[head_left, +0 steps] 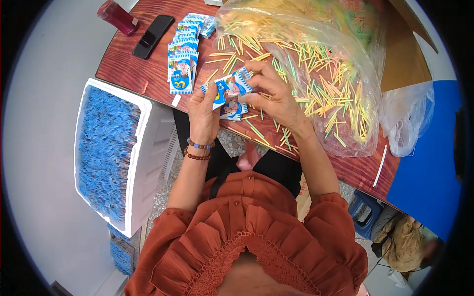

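A small blue-and-white printed sachet [237, 83] is held up over the near edge of the table. My left hand [203, 107] pinches its left end between thumb and fingers. At its right end, the curled fingers of my right hand [272, 93] grip the edge. Below it, another similar sachet [233, 109] shows partly, overlapped by the held one; whether a hand touches it is hard to see. To the left, an overlapping row of the same sachets [181, 73] lies on the table.
Many thin yellow, green and pink sticks [340, 98] spill from a large clear plastic bag [276, 22] on the right. A black phone [153, 36] and a red-filled jar [117, 18] lie at the far left. A white foam box [143, 111] filled with blue pieces stands left of the table.
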Motion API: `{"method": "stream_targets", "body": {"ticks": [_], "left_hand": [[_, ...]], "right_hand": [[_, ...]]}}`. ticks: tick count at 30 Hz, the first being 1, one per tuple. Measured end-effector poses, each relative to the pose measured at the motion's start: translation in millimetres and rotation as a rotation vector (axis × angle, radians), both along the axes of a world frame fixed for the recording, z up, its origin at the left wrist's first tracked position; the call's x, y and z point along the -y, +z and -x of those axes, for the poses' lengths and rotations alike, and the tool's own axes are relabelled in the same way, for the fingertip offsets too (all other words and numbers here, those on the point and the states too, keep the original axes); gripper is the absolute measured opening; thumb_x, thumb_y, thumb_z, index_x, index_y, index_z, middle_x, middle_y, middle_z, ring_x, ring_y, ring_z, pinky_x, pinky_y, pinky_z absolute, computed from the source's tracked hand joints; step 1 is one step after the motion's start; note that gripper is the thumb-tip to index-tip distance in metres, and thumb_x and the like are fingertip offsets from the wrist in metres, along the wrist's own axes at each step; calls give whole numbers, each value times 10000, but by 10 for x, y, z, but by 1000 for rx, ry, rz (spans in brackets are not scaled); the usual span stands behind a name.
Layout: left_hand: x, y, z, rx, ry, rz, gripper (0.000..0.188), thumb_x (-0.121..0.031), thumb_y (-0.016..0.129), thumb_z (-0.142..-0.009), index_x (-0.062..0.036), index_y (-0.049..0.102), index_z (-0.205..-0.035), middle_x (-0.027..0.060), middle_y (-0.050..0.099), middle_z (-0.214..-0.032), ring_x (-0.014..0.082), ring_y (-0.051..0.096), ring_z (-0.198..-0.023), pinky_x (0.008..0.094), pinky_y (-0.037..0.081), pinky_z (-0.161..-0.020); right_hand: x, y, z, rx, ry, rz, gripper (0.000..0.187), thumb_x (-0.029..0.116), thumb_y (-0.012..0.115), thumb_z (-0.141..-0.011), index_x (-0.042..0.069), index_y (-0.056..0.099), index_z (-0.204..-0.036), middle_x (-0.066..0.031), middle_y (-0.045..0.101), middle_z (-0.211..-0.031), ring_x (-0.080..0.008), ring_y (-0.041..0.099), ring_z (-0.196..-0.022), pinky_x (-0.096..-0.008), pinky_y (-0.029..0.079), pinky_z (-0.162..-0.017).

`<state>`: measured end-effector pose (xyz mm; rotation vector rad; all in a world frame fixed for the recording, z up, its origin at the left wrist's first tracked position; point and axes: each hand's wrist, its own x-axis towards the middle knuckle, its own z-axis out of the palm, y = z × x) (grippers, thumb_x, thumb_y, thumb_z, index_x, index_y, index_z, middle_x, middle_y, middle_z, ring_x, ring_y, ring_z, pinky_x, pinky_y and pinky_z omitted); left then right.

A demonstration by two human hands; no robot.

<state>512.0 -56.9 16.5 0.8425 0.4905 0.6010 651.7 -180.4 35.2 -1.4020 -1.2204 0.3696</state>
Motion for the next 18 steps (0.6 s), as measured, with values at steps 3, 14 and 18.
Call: {"method": "stream_targets", "body": {"ticks": [3, 14, 18], "left_hand": [[-11, -2, 11, -2, 3, 32, 232, -233, 544, -967, -32, 648, -914, 48, 681, -890, 120, 636, -793, 270, 520, -730], [-125, -81, 151, 5, 87, 93, 141, -177, 576, -949, -51, 636, -925, 4, 661, -865, 82, 621, -760, 245, 508, -665], [-162, -68, 217, 7, 134, 104, 113, -154, 567, -951, -56, 622, -959, 7, 662, -898, 86, 628, -763, 246, 511, -655]], "right_hand": [[-35, -4, -64, 254, 41, -32, 160, 103, 702, -787, 47, 673, -934, -77, 550, -1203, -174, 539, -1055, -295, 450, -843], [-710, -393, -897, 616, -475, 386, 266, 249, 638, -819, -7, 654, -892, -177, 621, -918, -333, 594, -886, -389, 473, -783], [-970, -254, -807, 838, -642, 472, 331, 288, 636, -816, -29, 633, -912, -194, 628, -899, -355, 596, -897, -446, 470, -788]]}}
